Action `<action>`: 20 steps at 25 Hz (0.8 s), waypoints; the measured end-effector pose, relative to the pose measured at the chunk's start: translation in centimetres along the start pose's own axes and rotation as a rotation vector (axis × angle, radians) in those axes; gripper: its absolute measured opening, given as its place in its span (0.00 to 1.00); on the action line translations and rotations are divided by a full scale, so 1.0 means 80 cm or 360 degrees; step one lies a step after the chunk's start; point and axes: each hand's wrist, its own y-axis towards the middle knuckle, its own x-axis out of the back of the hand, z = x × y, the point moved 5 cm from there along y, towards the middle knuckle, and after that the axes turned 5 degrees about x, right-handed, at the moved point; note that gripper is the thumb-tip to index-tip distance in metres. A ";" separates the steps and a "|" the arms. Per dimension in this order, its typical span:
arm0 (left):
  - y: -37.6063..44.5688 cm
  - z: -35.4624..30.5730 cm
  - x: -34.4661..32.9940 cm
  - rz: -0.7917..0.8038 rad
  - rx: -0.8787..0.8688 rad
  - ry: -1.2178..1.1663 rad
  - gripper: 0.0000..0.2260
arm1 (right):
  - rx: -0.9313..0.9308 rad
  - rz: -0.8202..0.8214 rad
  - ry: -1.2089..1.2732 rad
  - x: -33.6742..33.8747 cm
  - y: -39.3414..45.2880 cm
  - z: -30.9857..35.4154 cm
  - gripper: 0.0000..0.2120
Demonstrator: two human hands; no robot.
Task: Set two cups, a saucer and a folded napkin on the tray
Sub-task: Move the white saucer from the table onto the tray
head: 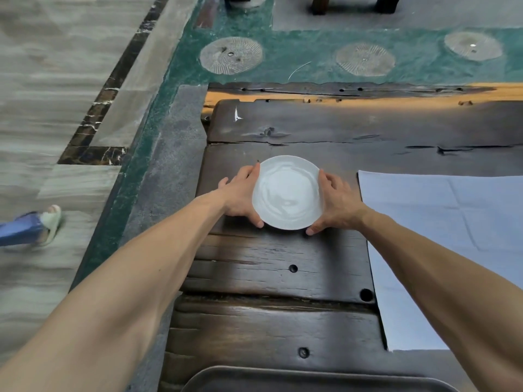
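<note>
A white saucer (287,192) sits on the dark wooden table (283,267), near its left end. My left hand (240,195) grips the saucer's left rim and my right hand (335,203) grips its right rim, thumbs under the near edge. A pale napkin (452,236) lies spread flat on the table to the right of the saucer. The dark grey tray (311,377) shows only its far rim at the bottom edge, close to me. No cups are in view.
The table's left edge drops to a green-and-grey stone floor (158,137). Another person's foot in a sandal (51,222) is on the floor at far left. Dark furniture legs (319,5) stand beyond the table.
</note>
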 end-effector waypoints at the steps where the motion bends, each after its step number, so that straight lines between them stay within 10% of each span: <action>1: -0.012 -0.006 0.003 0.0002 -0.0011 -0.0015 0.63 | 0.0011 -0.0016 0.0016 0.007 -0.013 0.007 0.67; 20: -0.396 -0.098 0.014 -0.0201 -0.0054 -0.0288 0.61 | 0.0259 -0.0107 0.0142 0.078 -0.360 0.169 0.64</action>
